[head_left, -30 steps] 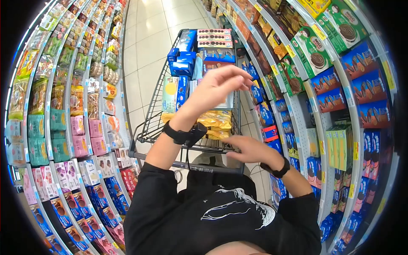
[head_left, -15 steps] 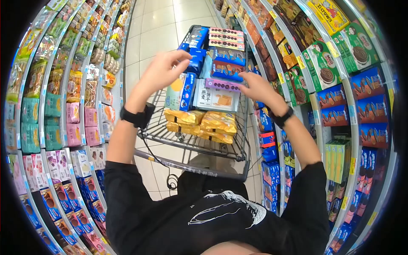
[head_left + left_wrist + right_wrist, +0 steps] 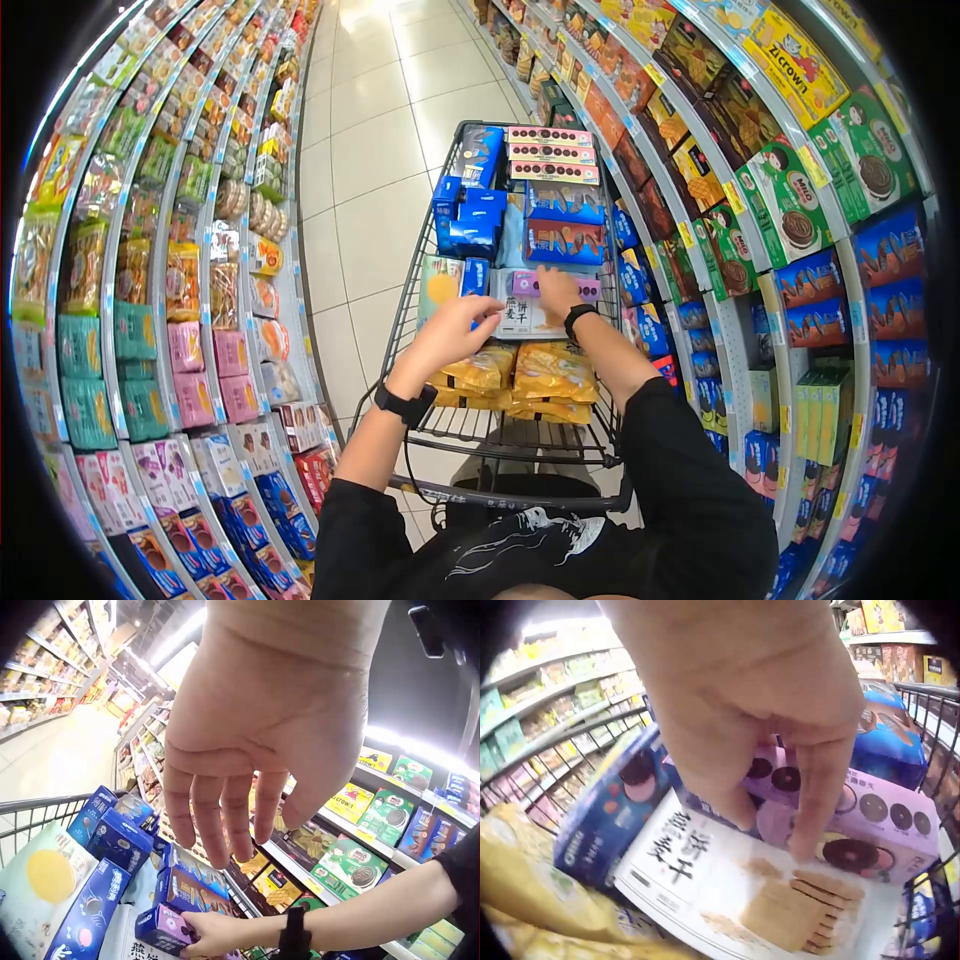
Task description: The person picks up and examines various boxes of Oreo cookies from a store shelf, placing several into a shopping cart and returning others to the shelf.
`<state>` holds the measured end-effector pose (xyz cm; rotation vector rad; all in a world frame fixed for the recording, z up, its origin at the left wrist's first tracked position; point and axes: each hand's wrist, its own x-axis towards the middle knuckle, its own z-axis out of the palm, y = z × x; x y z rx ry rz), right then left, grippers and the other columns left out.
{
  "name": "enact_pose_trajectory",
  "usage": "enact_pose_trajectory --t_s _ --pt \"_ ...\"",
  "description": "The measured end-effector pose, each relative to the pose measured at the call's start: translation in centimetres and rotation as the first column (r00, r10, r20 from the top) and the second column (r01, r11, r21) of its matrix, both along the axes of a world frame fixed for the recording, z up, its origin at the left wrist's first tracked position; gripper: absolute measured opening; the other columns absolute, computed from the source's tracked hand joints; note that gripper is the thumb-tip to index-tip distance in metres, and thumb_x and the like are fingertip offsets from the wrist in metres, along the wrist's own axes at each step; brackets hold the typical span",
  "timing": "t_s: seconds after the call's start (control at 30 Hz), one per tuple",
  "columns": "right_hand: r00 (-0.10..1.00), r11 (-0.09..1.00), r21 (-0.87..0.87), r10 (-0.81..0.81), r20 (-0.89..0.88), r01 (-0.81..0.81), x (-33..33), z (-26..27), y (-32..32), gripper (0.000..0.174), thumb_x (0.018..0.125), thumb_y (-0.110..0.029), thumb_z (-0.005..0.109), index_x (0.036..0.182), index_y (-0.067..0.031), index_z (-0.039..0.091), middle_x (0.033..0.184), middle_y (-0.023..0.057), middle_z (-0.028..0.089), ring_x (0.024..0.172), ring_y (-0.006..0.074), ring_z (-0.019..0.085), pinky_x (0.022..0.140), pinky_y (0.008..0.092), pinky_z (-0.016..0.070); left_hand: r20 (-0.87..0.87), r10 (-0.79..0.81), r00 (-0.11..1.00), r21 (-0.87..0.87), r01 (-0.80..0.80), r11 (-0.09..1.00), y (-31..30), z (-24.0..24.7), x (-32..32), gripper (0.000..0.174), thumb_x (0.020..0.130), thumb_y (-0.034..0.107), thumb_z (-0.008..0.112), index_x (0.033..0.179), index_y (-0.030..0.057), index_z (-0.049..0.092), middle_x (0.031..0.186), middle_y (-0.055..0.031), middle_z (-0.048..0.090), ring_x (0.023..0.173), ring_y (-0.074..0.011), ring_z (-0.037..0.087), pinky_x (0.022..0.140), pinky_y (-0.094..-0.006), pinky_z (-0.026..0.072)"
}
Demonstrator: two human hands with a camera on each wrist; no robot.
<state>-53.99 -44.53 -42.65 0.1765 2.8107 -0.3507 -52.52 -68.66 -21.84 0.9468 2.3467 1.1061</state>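
In the head view my right hand (image 3: 556, 292) reaches into the loaded cart and grips a long purple box (image 3: 588, 290), lying over the top of a white biscuit packet (image 3: 517, 320). The right wrist view has the fingers of that hand (image 3: 757, 697) bent down onto the purple box (image 3: 922, 817), just above the white packet (image 3: 705, 877). My left hand (image 3: 457, 328) hovers palm down beside the white packet, holding nothing; in the left wrist view this hand (image 3: 262, 735) has its fingers loosely extended.
The wire cart (image 3: 520, 503) also carries golden bags (image 3: 555, 375) near its handle, blue boxes (image 3: 472, 235) at the left and pink boxes (image 3: 552, 154) at the far end. Stocked shelves line both sides, with green boxes (image 3: 787, 205) at the right. Tiled floor (image 3: 365, 190) lies left of the cart.
Both hands were raised over the cart's handle end, then spread apart above the goods. Now the right hand has come down on the purple box, and the left has moved nearer the handle.
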Motion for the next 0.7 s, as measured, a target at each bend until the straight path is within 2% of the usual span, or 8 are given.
enact_pose_trajectory --t_s 0.1,0.23,0.33,0.4,0.43,0.53,0.6,0.7 --pt "0.990 0.969 -0.206 0.141 0.014 -0.135 1.0 6.9 -0.4 0.040 0.072 -0.012 0.066 0.110 -0.0039 0.053 0.098 0.0201 0.064 0.097 0.0378 0.064 0.079 0.0468 0.0535 0.005 0.150 0.989 0.003 -0.150 0.989 -0.6 -0.3 -0.1 0.025 0.091 0.019 0.059 0.105 -0.0003 0.065 0.095 -0.0163 0.067 0.079 -0.0279 0.066 0.071 -0.0365 0.0521" --pt "0.905 0.675 -0.632 0.132 -0.404 -0.380 4.8 16.6 0.2 0.047 0.074 -0.002 0.066 0.118 -0.0063 0.053 0.118 0.0198 0.058 0.111 0.0388 0.057 0.090 0.0423 0.0495 0.047 0.296 0.954 0.166 -0.299 0.940 0.2 0.9 -0.6 0.029 0.094 0.019 0.056 0.115 -0.0002 0.061 0.107 -0.0159 0.061 0.083 -0.0248 0.065 0.071 -0.0325 0.0524" --pt "0.821 0.573 -0.632 0.138 -0.554 -0.522 9.4 23.0 1.6 0.052 0.076 0.003 0.067 0.124 -0.0117 0.055 0.140 0.0206 0.042 0.124 0.0401 0.049 0.100 0.0407 0.0451 -0.064 0.380 0.923 0.299 -0.345 0.890 2.3 0.3 0.1 0.034 0.096 0.020 0.055 0.124 0.0013 0.056 0.115 -0.0159 0.059 0.090 -0.0225 0.063 0.071 -0.0307 0.0524" --pt "0.782 0.494 -0.645 0.124 -0.611 -0.583 13.1 26.5 2.5 0.051 0.076 0.003 0.069 0.123 -0.0120 0.057 0.145 0.0219 0.037 0.126 0.0407 0.048 0.101 0.0418 0.0440 0.039 0.310 0.950 0.302 -0.307 0.903 3.3 0.7 1.5 0.045 0.098 0.022 0.052 0.138 0.0050 0.043 0.117 -0.0147 0.057 0.096 -0.0203 0.061 0.072 -0.0294 0.0525" --pt "0.708 0.552 -0.529 0.169 -0.686 -0.645 14.7 27.5 3.4 0.051 0.076 0.003 0.070 0.123 -0.0121 0.058 0.145 0.0238 0.036 0.126 0.0397 0.049 0.100 0.0411 0.0455 0.320 0.217 0.922 0.316 -0.320 0.893 4.5 2.7 2.8 0.050 0.098 0.024 0.051 0.142 0.0069 0.036 0.115 -0.0135 0.057 0.096 -0.0192 0.062 0.072 -0.0293 0.0529" --pt "0.702 0.499 -0.552 0.176 -0.690 -0.668 21.0 29.2 5.2 0.049 0.078 0.002 0.070 0.123 -0.0127 0.060 0.149 0.0260 0.030 0.125 0.0392 0.051 0.096 0.0396 0.0497 0.737 -0.175 0.652 0.464 -0.301 0.833 7.1 6.7 6.0 0.059 0.098 0.030 0.052 0.148 0.0128 0.026 0.103 -0.0087 0.060 0.075 -0.0154 0.065 0.063 -0.0291 0.0546" --pt "0.646 0.526 -0.492 0.153 -0.748 -0.694 25.2 31.0 6.2 0.051 0.079 0.002 0.070 0.125 -0.0132 0.058 0.149 0.0262 0.030 0.125 0.0392 0.051 0.095 0.0396 0.0502 0.806 -0.239 0.542 0.458 -0.315 0.831 8.9 8.4 9.2 0.058 0.098 0.027 0.053 0.147 0.0122 0.027 0.097 -0.0086 0.060 0.065 -0.0156 0.064 0.059 -0.0288 0.0541" --pt "0.603 0.621 -0.460 0.025 -0.797 -0.635 32.1 32.0 8.0 0.057 0.079 0.003 0.069 0.131 -0.0148 0.053 0.149 0.0263 0.031 0.124 0.0383 0.052 0.094 0.0382 0.0509 0.761 -0.231 0.607 0.441 -0.222 0.870 11.7 10.8 14.7 0.054 0.095 0.021 0.056 0.142 0.0072 0.032 0.092 -0.0110 0.062 0.060 -0.0176 0.064 0.054 -0.0305 0.0553"
